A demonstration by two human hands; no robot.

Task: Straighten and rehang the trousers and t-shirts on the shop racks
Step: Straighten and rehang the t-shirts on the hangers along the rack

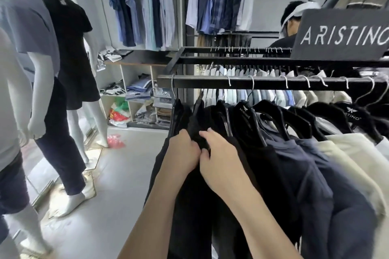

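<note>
Between both hands (182, 154) (221, 153), black trousers (194, 124).

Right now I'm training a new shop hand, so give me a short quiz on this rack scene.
1. True or false: the left grip and the right grip both hold the black garment.
2. Which tees hang just left of the cream tees? A red tees; B navy tees; C green tees.
3. Fill in: the sign on the rack reads ____.
Key: 1 true; 2 B; 3 ARISTINO.
</note>
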